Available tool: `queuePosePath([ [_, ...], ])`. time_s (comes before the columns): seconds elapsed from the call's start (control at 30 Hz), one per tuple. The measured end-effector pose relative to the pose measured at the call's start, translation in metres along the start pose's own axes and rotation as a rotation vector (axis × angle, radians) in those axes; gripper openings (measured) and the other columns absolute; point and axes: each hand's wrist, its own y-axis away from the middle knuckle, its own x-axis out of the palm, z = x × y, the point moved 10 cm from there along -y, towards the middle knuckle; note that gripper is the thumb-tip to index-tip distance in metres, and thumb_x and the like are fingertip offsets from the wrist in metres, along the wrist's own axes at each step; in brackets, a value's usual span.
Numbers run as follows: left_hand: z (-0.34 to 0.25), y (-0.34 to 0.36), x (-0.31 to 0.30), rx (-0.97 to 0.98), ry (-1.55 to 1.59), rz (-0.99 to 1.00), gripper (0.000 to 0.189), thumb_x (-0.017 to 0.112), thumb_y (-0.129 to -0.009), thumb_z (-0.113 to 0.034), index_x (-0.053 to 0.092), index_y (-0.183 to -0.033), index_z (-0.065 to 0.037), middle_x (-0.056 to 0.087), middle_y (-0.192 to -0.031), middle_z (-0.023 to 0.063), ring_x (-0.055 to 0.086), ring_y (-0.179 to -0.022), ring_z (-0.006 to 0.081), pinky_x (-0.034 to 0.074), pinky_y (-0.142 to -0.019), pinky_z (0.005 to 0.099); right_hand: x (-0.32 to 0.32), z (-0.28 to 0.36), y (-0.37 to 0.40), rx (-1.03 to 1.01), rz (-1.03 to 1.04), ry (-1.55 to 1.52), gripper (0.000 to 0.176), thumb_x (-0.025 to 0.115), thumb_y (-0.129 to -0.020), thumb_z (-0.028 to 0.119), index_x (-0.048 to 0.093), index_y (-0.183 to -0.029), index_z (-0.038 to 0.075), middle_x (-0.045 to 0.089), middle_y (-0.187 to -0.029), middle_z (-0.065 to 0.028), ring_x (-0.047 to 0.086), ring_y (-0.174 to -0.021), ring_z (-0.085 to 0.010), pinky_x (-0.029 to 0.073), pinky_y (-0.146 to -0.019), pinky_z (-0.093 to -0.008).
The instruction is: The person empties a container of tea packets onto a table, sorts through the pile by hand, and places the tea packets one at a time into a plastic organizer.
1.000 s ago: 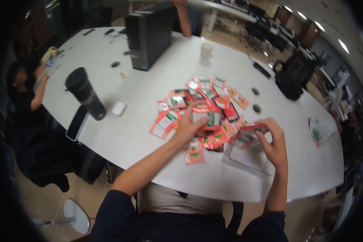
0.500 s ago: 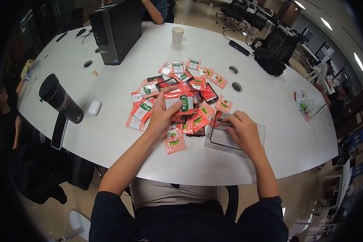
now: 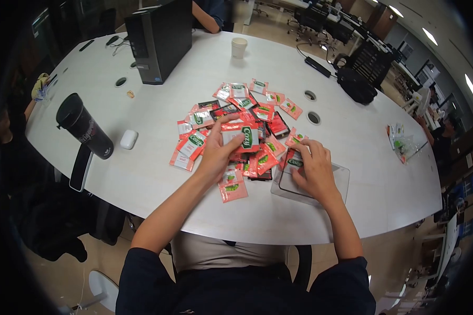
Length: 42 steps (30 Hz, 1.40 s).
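My left hand (image 3: 218, 152) is closed on a red and white packet with a green label (image 3: 240, 137), thumb on top, above a loose pile of similar packets (image 3: 196, 140). At the pile's right stands a clear plastic box (image 3: 310, 193) with a dark rim. Over its upper left part is my right hand (image 3: 314, 169), fingers bent and a little apart. Beside its thumb, a packet with a green label (image 3: 294, 160) lies at the left end of the box; whether the fingers touch it is unclear.
A black computer tower (image 3: 160, 44), a paper cup (image 3: 238, 48), a dark tumbler (image 3: 85, 126), a white earbud case (image 3: 129, 139) and a phone (image 3: 81, 170) stand or lie around. A black bag (image 3: 356, 85) is at the back right. Other people sit at the table's edges.
My right hand's fingers have spread slightly over the box, and the packet by them shows more of its green label. The whole view has shifted a little. My left hand still holds its packet.
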Motion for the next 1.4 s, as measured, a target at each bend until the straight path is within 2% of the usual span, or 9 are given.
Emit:
queuePosePath([
  [0.03,0.000,0.001,0.000,0.002,0.000,-0.006,0.051,0.063,-0.094,-0.003,0.038,-0.138,-0.009,0.066,-0.108,0.0086,0.071,-0.088,0.0150,0.061,-0.078,0.0295,-0.002,0.003,0.001,-0.024,-0.014,-0.005,0.059,0.075,-0.069,0.011,0.054,-0.124,0.011,0.051,-0.123,-0.0121,0.047,-0.123,-0.0307,0.036,-0.099,-0.0462],
  [0.2,0.011,-0.003,-0.009,0.020,0.005,-0.016,0.053,0.065,-0.093,-0.003,0.038,-0.138,-0.009,0.060,-0.117,0.0132,0.068,-0.099,0.0183,0.060,-0.085,0.0327,-0.003,0.003,-0.005,-0.008,0.042,-0.042,0.070,0.076,-0.067,0.014,0.048,-0.132,0.010,0.050,-0.129,-0.0139,0.046,-0.125,-0.0337,0.035,-0.102,-0.0473],
  [0.33,0.004,0.000,0.004,0.005,0.034,0.050,0.051,0.063,-0.094,-0.004,0.037,-0.137,-0.009,0.061,-0.119,0.0116,0.066,-0.104,0.0160,0.058,-0.090,0.0316,-0.025,0.008,-0.017,-0.014,-0.068,-0.145,0.063,0.077,-0.071,0.015,0.053,-0.128,0.008,0.052,-0.126,-0.0138,0.049,-0.121,-0.0334,0.036,-0.100,-0.0464],
  [0.5,-0.002,0.008,0.020,0.014,-0.024,0.145,0.047,0.062,-0.095,-0.005,0.038,-0.135,-0.008,0.060,-0.123,0.0106,0.062,-0.111,0.0141,0.055,-0.094,0.0310,-0.045,0.041,-0.044,0.011,-0.153,-0.405,0.034,0.079,-0.078,0.021,0.066,-0.102,0.001,0.065,-0.098,-0.0126,0.062,-0.095,-0.0299,0.047,-0.080,-0.0390],
  [0.63,-0.005,0.006,0.026,0.117,-0.102,0.235,0.043,0.061,-0.096,-0.005,0.040,-0.134,-0.008,0.053,-0.130,0.0100,0.057,-0.118,0.0145,0.054,-0.095,0.0298,-0.025,0.055,-0.055,-0.010,-0.131,-0.383,0.029,0.079,-0.079,0.022,0.066,-0.092,-0.001,0.066,-0.085,-0.0132,0.065,-0.081,-0.0301,0.049,-0.073,-0.0396],
  [0.8,-0.002,0.005,0.024,0.151,-0.112,0.304,0.043,0.063,-0.095,-0.007,0.042,-0.132,-0.007,0.046,-0.131,0.0094,0.053,-0.123,0.0159,0.053,-0.095,0.0299,-0.026,0.045,-0.055,0.036,-0.124,-0.480,0.025,0.078,-0.080,0.017,0.065,-0.090,-0.002,0.065,-0.079,-0.0128,0.064,-0.072,-0.0272,0.049,-0.066,-0.0362],
  [0.93,-0.003,0.004,0.019,0.183,-0.083,0.280,0.045,0.064,-0.095,-0.013,0.043,-0.134,-0.006,0.049,-0.128,0.0099,0.057,-0.112,0.0166,0.048,-0.094,0.0341,-0.056,0.024,-0.054,0.037,-0.230,-0.605,0.019,0.076,-0.081,0.009,0.064,-0.089,-0.003,0.063,-0.076,-0.0121,0.061,-0.064,-0.0217,0.046,-0.059,-0.0325],
  [1.2,-0.005,-0.007,-0.016,0.171,-0.106,-0.035,0.039,0.057,-0.101,-0.034,0.047,-0.125,-0.005,0.058,-0.112,0.0095,0.061,-0.094,0.0146,0.051,-0.079,0.0282,-0.113,0.015,-0.029,0.002,-0.373,-0.572,0.013,0.074,-0.079,0.003,0.070,-0.091,-0.001,0.064,-0.078,-0.0084,0.061,-0.071,-0.0184,0.046,-0.064,-0.0286],
  [1.4,-0.009,-0.008,-0.028,0.150,-0.077,-0.139,0.031,0.052,-0.103,-0.034,0.052,-0.118,-0.007,0.061,-0.103,0.0054,0.059,-0.084,0.0128,0.049,-0.074,0.0279,-0.089,-0.015,0.014,0.212,-0.196,-0.499,0.012,0.075,-0.078,0.006,0.073,-0.090,0.004,0.065,-0.081,-0.0057,0.062,-0.077,-0.0189,0.047,-0.065,-0.0309],
])
